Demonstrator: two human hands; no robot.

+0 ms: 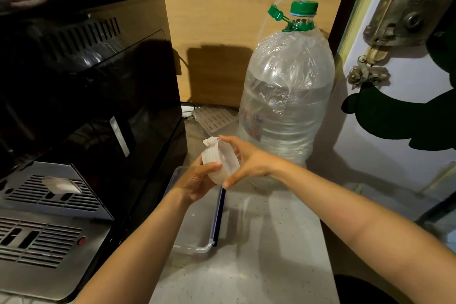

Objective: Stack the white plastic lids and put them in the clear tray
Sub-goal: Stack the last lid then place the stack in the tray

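A stack of several white plastic lids [218, 159] is held on edge in the air, above the far end of the clear tray [197, 237]. My left hand [197, 180] grips the stack from below, thumb across its rim. My right hand [249, 162] clasps the stack's right face, with a fingertip on the top edge and the thumb on the bottom edge. The tray is a clear rectangular box with a dark blue side clip, lying on the speckled counter. My left forearm hides part of it.
A tall black and silver coffee machine [81, 106] fills the left side, close to the tray. A large water bottle with a green cap [286, 96] stands behind the hands. A door with a metal latch [404, 12] is on the right. The counter [259, 254] lies below.
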